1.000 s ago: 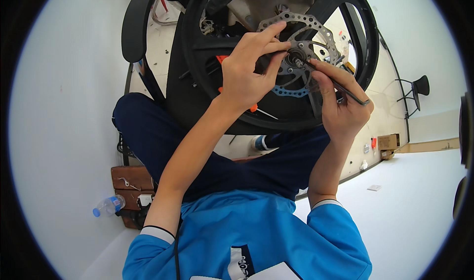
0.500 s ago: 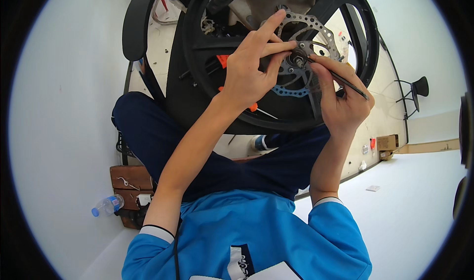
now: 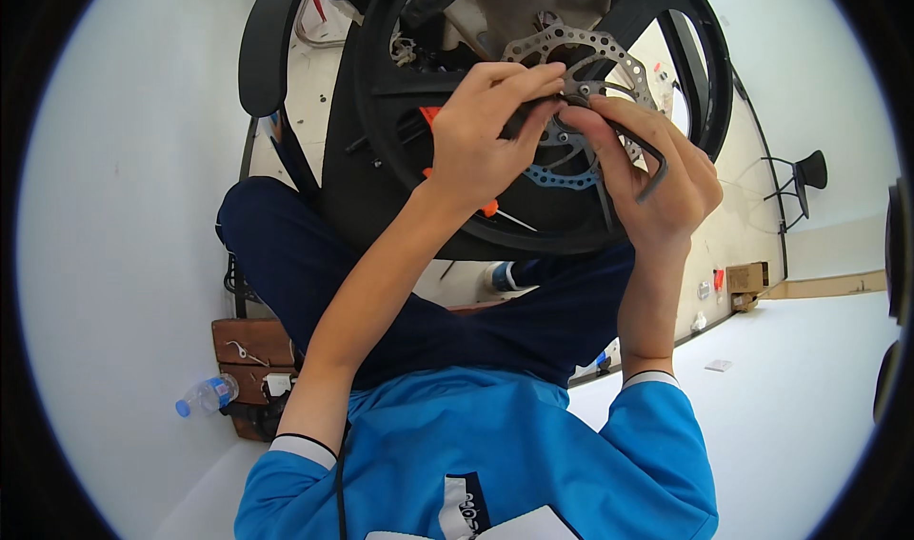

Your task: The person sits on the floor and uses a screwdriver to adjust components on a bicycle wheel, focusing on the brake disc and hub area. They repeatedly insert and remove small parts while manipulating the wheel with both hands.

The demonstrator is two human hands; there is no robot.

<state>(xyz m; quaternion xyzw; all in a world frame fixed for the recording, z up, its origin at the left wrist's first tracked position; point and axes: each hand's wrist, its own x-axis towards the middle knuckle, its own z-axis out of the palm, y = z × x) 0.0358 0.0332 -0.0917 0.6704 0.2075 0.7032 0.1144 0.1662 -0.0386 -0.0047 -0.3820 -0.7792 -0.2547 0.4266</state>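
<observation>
A black spoked wheel (image 3: 718, 83) lies in front of me, with a perforated metal brake disc (image 3: 630, 66) around its hub. My right hand (image 3: 666, 173) is closed on a dark L-shaped hex key (image 3: 652, 159), its bent end pointing back toward me. The key's other end runs in to the hub, where my fingers hide it. Over the hub's left side, my left hand (image 3: 479, 140) pinches thumb and fingers together right beside the right fingertips. Whatever the left fingers grip is hidden. The hub itself is mostly covered by both hands.
Under the wheel is a black seat (image 3: 347, 192) with an armrest (image 3: 263, 45) at left. An orange-handled screwdriver (image 3: 490, 208) lies within the wheel's near side. A plastic bottle (image 3: 208, 396) and a brown box (image 3: 252, 343) sit at lower left. A cardboard box (image 3: 747, 276) stands right.
My left index finger, stretched up over the disc before, has folded down to the hub. My right hand has turned the hex key, so its bent end shows, and the thumb has moved inward.
</observation>
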